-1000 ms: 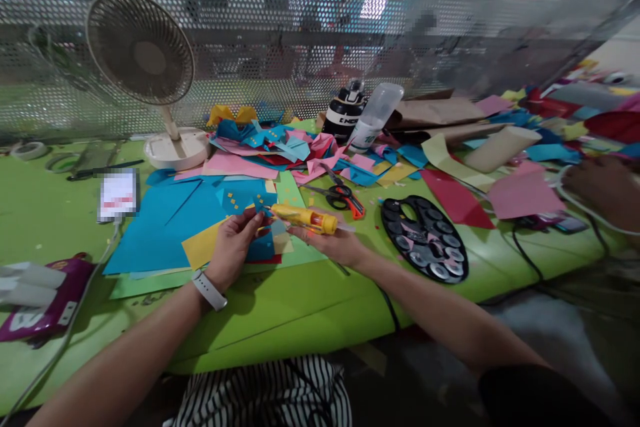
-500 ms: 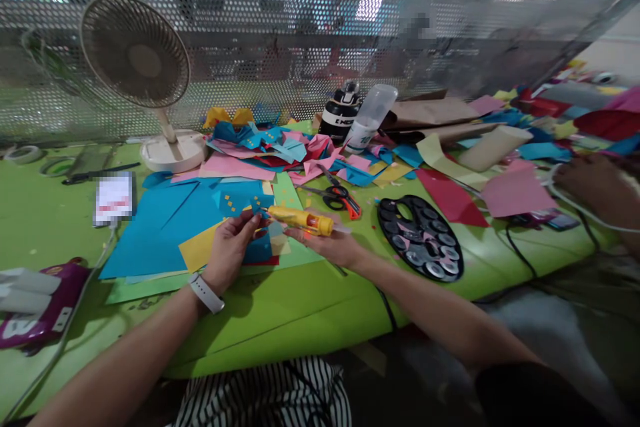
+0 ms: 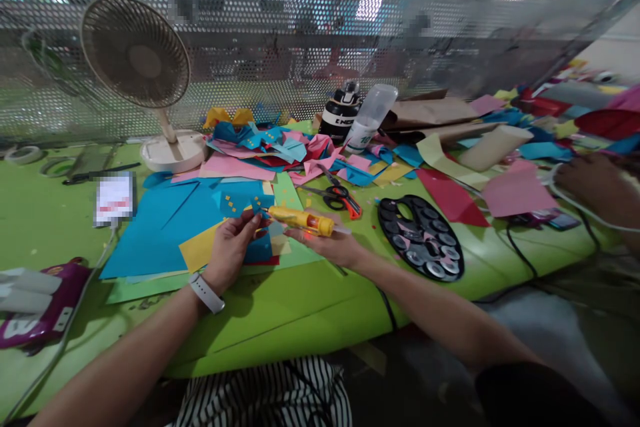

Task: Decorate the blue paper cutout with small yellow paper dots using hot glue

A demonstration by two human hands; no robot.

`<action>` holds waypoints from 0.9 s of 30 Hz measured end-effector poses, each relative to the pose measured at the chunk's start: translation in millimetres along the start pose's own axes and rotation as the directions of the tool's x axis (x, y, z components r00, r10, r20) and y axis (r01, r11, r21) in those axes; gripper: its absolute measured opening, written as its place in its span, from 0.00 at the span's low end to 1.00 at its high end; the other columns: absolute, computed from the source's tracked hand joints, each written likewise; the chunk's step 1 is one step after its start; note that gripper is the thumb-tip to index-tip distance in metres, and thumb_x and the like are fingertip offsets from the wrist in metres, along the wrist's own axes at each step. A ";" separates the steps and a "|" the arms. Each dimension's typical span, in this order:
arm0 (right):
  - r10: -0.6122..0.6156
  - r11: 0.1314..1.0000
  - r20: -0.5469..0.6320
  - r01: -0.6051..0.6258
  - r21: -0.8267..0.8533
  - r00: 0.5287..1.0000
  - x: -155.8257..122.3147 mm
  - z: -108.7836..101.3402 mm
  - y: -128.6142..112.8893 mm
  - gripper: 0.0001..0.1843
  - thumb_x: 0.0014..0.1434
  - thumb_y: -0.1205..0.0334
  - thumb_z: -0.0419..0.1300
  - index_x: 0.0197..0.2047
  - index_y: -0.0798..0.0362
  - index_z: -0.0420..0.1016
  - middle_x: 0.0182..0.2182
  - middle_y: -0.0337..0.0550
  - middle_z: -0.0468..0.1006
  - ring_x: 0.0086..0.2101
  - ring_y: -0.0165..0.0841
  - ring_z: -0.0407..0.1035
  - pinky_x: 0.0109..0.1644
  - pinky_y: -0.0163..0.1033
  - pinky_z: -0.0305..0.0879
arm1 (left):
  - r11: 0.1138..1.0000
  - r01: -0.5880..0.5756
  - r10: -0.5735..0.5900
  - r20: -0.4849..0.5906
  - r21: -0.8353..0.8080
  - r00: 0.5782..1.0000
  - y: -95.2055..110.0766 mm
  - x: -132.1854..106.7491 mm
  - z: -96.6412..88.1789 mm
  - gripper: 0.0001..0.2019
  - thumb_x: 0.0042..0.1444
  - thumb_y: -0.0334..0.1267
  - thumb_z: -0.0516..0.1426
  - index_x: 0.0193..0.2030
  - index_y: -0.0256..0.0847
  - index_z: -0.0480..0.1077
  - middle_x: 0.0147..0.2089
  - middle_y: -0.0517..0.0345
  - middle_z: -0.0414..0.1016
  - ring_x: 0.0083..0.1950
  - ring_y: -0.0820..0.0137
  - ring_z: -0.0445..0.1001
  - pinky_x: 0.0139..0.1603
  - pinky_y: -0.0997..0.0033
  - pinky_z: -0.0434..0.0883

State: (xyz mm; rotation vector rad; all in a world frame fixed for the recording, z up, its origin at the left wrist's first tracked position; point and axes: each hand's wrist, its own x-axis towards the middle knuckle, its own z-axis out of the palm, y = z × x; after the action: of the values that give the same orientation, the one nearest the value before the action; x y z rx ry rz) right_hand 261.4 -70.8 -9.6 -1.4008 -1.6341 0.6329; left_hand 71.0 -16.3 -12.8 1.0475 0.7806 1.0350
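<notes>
My right hand (image 3: 333, 245) is closed around a yellow hot glue gun (image 3: 300, 220), with a clear glue stick poking out of its back end. The gun's nozzle points left and meets a folded blue paper piece (image 3: 230, 203) dotted with small yellow squares. Thumb and fingers of my left hand (image 3: 237, 240) pinch that piece; its lower part is hidden behind them. Beneath lie blue paper sheets (image 3: 155, 233) and a yellow strip (image 3: 200, 248). Black-handled scissors (image 3: 336, 197) and an orange-handled tool (image 3: 354, 205) rest just beyond my right hand.
A black paint palette (image 3: 423, 237) is right of my hands. Behind are a paper scrap pile (image 3: 270, 140), a black bottle (image 3: 340, 113), a clear bottle (image 3: 373, 117) and a fan (image 3: 173, 150). Left are a phone (image 3: 114, 199) and a purple power strip (image 3: 55, 307). Another person's hand (image 3: 595, 183) is far right.
</notes>
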 end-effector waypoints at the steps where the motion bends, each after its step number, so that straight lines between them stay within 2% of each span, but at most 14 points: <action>1: 0.004 1.000 0.010 -0.004 -0.004 1.000 0.0 -0.5 -0.4 0.18 0.55 0.46 0.63 0.40 0.51 0.78 0.30 0.41 0.79 0.34 0.36 0.74 0.37 0.38 0.72 | 1.000 0.002 -0.002 -0.002 -0.002 1.000 -0.1 0.1 0.1 0.16 0.44 0.45 0.68 0.36 0.38 0.75 0.37 0.56 0.80 0.42 0.66 0.78 0.44 0.67 0.73; 8: 0.029 1.000 0.031 -0.029 0.007 0.999 -0.6 -1.6 -1.2 0.18 0.55 0.45 0.62 0.39 0.51 0.78 0.30 0.42 0.79 0.36 0.40 0.74 0.37 0.41 0.73 | 1.000 0.012 -0.012 -0.018 -0.016 1.000 -0.3 0.5 0.7 0.18 0.42 0.46 0.69 0.35 0.38 0.75 0.37 0.56 0.80 0.41 0.65 0.78 0.44 0.66 0.73; 21: 0.030 0.999 0.020 -0.029 -0.034 0.999 -0.6 -1.4 1.0 0.19 0.55 0.44 0.63 0.39 0.51 0.77 0.30 0.41 0.78 0.32 0.35 0.71 0.34 0.38 0.69 | 0.999 -0.010 0.011 -0.034 0.039 0.999 2.2 -0.9 2.3 0.16 0.42 0.46 0.69 0.33 0.38 0.76 0.35 0.56 0.80 0.42 0.64 0.79 0.44 0.66 0.73; 27: 0.027 0.997 0.068 -0.022 -0.074 0.997 1.6 -2.2 1.7 0.19 0.56 0.43 0.61 0.39 0.50 0.77 0.28 0.39 0.76 0.30 0.33 0.70 0.32 0.37 0.66 | 0.998 -0.012 0.014 -0.049 0.057 0.999 1.5 -0.1 1.0 0.17 0.41 0.47 0.68 0.33 0.37 0.76 0.35 0.54 0.80 0.42 0.64 0.78 0.46 0.65 0.73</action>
State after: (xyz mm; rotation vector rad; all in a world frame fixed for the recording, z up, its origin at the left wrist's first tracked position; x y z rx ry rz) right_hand 264.2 -69.2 -9.5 -1.4687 -1.7117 0.6474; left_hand 71.4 -16.5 -11.0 1.0797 0.8485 1.0587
